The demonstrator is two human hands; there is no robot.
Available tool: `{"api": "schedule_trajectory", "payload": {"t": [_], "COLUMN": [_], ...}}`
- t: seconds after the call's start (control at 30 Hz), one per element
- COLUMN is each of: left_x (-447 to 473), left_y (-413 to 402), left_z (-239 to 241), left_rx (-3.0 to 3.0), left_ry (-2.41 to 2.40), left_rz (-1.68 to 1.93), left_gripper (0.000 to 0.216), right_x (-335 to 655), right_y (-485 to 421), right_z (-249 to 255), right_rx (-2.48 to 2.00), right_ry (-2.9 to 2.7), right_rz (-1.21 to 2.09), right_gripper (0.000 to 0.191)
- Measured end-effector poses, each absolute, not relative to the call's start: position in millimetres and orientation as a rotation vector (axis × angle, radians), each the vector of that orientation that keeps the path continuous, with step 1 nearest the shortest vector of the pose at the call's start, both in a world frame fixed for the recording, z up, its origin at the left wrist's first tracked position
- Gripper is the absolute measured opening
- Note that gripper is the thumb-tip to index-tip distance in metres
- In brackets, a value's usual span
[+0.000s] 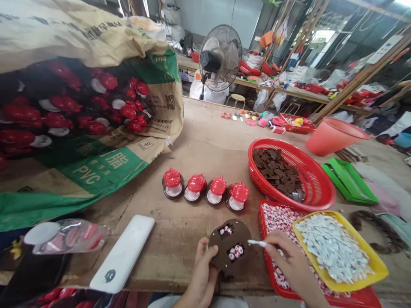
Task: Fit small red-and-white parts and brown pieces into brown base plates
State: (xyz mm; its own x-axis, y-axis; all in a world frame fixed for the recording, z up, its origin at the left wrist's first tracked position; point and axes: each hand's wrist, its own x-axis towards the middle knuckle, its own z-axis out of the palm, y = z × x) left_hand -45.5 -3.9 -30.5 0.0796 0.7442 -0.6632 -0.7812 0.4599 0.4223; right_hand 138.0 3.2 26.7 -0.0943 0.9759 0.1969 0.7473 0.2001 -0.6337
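Note:
My left hand grips a round brown plastic piece at the table's near edge; small red-and-white bits sit in its two openings. My right hand pinches a small white flat piece and holds it at the brown piece's right side. A row of several finished red-topped brown toys stands just beyond. To the right lie a yellow tray of white pieces, a red tray of red-and-white bits and a red round basket of brown parts.
A large open PVC sack full of red toys lies on the left. A white power bank and a clear bag sit near the front left. A fan, a pink bucket and a green tray stand farther back.

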Motion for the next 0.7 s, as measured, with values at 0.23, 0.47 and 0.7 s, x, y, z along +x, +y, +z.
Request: {"api": "schedule_trajectory", "payload": {"t": [0.23, 0.47, 0.7], "left_x": [-48.7, -51.8, -52.7], "left_y": [-8.1, -6.4, -1.5], "left_z": [-34.2, -34.7, -36.0], "left_rx": [-0.003, 0.018, 0.000], "left_ry": [0.959, 0.934, 0.966], "left_rz": [1.125, 1.102, 1.078], "left_gripper": [0.029, 0.028, 0.031], "right_x": [101.5, 101.9, 96.4], "right_y": [9.2, 6.3, 2.9], "right_z": [15.4, -5.7, -6.8], "right_rx": [-1.492, -1.636, -1.595], "right_ry": [-2.198, -2.026, -2.008], "right_rz": [0.823, 0.609, 0.638], "right_gripper": [0.017, 0.011, 0.008]}}
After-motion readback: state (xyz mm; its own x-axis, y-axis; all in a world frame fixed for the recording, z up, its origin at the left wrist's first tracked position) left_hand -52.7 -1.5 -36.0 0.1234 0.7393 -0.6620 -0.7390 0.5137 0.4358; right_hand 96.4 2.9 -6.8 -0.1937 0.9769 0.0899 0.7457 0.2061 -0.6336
